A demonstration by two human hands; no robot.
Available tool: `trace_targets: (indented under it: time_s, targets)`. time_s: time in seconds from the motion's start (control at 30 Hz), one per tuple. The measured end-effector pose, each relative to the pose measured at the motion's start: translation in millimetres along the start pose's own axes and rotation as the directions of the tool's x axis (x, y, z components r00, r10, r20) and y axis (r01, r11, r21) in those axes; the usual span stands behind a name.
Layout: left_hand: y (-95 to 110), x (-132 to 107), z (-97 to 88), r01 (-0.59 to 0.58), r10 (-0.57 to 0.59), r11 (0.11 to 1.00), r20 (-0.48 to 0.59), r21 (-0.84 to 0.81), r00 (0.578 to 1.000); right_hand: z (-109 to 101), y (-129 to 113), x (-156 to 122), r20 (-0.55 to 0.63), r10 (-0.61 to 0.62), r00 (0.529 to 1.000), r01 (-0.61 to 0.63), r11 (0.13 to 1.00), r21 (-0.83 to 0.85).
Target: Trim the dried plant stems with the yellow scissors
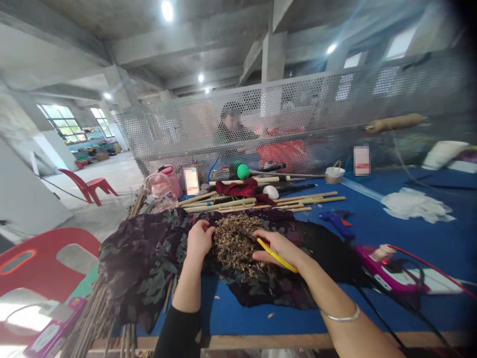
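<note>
Our hands are both at a heap of small, dry brown plant pieces (234, 248), which lies in the near middle of the counter (231, 313) on a dark patterned cloth (145, 258). Our right hand (274, 246) holds a yellow-handled tool (278, 256), its dark tip pointing left into the heap; the type of tool is hard to make out. Our left hand (201, 236) is at the heap's left edge with its fingers bent, and we cannot tell whether they pinch anything. A silvery bracelet (343, 314) circles our right wrist.

Just beyond the cloth we see long pale sticks (320, 199) laid roughly crosswise, with a dark red cloth (238, 189), a green ball (243, 172) and a white rounded object (270, 192) among them. To the right of the heap are a blue glue gun (337, 221) and, nearer, a magenta power strip (380, 271) with a plug in it. Farther right lies a crumpled whitish plastic bag (417, 205). On the left, thin dry stems (87, 313) lean beside the cloth. At the far side stands a perforated metal panel (175, 129), with a person (227, 135) seen through it.
</note>
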State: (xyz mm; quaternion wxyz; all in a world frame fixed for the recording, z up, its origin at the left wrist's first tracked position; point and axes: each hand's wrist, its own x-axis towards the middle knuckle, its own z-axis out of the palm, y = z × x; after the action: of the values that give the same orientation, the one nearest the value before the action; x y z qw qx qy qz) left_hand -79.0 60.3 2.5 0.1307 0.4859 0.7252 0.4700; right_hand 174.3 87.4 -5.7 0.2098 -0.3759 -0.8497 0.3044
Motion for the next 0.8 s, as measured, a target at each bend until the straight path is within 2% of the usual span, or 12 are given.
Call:
trace_targets:
  time_s: [0.03, 0.1, 0.17, 0.2, 0.37, 0.57, 0.8]
  targets:
    - [5.3, -1.3, -0.8, -0.012, 0.012, 1.0, 0.02, 0.016, 1.0, -1.0, 0.2, -0.1, 0.0, 0.003, 1.0, -0.003, 1.0, 0.016]
    - [15.4, -9.4, 1.7, -0.05, 0.048, 0.999, 0.126, 0.015, 0.991, -2.6, 1.4, -0.2, -0.014, 0.016, 1.0, -0.016, 0.999, 0.032]
    - [23.1, -23.0, 8.6, -0.096, 0.095, 0.995, 0.243, -0.011, 0.965, -3.5, 3.5, 0.2, -0.04, 0.023, 0.999, -0.021, 0.999, 0.03]
    - [25.6, -30.5, 13.0, -0.112, 0.117, 0.993, 0.262, -0.034, 0.958, -3.8, 4.5, 0.5, -0.051, 0.021, 0.998, -0.02, 0.999, 0.026]
    - [25.9, -51.2, 33.1, -0.125, 0.143, 0.985, 0.161, -0.116, 0.977, -3.9, 5.7, 1.3, -0.112, 0.019, 0.994, -0.019, 1.0, 0.002]
    - [15.7, -42.3, 41.4, -0.142, 0.15, 0.988, 0.189, -0.058, 0.97, -5.5, -0.2, -0.1, -0.105, 0.019, 0.994, -0.024, 0.999, -0.047]
    - [14.3, -36.8, 39.1, -0.072, 0.08, 0.978, 0.036, -0.195, 0.996, -2.6, -0.4, 0.9, -0.169, 0.029, 0.985, -0.052, 0.989, -0.135]
